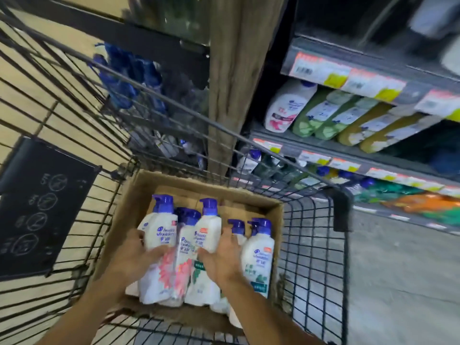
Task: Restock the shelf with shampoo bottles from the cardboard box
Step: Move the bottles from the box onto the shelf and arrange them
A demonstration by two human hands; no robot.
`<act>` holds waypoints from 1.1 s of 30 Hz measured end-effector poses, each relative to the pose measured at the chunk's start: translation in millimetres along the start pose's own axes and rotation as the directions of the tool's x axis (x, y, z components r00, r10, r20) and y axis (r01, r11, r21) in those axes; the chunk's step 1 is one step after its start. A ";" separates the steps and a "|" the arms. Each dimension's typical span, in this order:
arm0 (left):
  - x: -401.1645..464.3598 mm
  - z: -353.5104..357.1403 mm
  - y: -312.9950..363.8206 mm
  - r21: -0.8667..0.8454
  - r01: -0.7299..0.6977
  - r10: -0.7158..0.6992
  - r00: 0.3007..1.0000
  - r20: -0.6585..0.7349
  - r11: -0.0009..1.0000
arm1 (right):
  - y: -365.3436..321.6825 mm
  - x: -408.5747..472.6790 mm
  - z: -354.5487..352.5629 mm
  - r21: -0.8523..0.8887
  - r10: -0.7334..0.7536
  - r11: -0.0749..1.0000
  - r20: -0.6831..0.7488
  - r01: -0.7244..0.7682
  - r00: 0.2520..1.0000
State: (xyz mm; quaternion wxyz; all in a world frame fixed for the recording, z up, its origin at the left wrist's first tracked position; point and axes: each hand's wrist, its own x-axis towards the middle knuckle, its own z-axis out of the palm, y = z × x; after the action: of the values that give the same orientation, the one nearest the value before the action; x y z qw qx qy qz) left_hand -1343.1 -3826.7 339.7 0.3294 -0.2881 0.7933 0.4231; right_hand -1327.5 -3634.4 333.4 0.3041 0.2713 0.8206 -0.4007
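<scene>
An open cardboard box (pixel 139 195) sits inside a wire shopping cart and holds several white shampoo bottles with blue pump caps. My left hand (pixel 135 255) grips a pink-flowered bottle (pixel 159 240) at the left of the bunch. My right hand (pixel 221 255) wraps around a green-labelled bottle (pixel 207 230) in the middle. Another pink-flowered bottle (pixel 183 260) lies between them. A further green-labelled bottle (pixel 257 260) stands at the right side of the box. The shelf (pixel 323 150) at the right carries rows of shampoo bottles.
The black wire cart (pixel 313 245) surrounds the box, with a dark sign panel (pixel 42 207) on its left side. A wooden post (pixel 236 78) stands beyond the cart. Shelf rails bear orange and yellow price tags (pixel 321 70). Grey floor (pixel 398 282) lies at the right.
</scene>
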 end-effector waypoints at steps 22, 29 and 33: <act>-111.5 -13.6 92.0 -0.214 -0.344 0.352 0.936 -0.002 0.914 | -13.7 -67.0 -108.7 0.369 -0.323 0.882 0.017 0.294 0.946; -177.6 -26.6 189.9 -0.229 -0.575 0.586 0.810 -0.020 0.786 | -46.8 -109.9 -209.9 0.408 -0.449 0.772 -0.193 0.487 0.873; -205.7 -24.2 245.8 -0.256 -0.680 0.703 0.712 -0.002 0.687 | -64.9 -128.7 -264.9 0.410 -0.488 0.711 -0.297 0.571 0.821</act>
State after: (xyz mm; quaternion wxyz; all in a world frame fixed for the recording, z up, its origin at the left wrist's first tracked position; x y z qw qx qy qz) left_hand -1403.9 -3693.9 626.0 0.1463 0.0153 0.7696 0.6213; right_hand -1360.9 -3477.0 588.4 0.0290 0.1232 0.7597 -0.6378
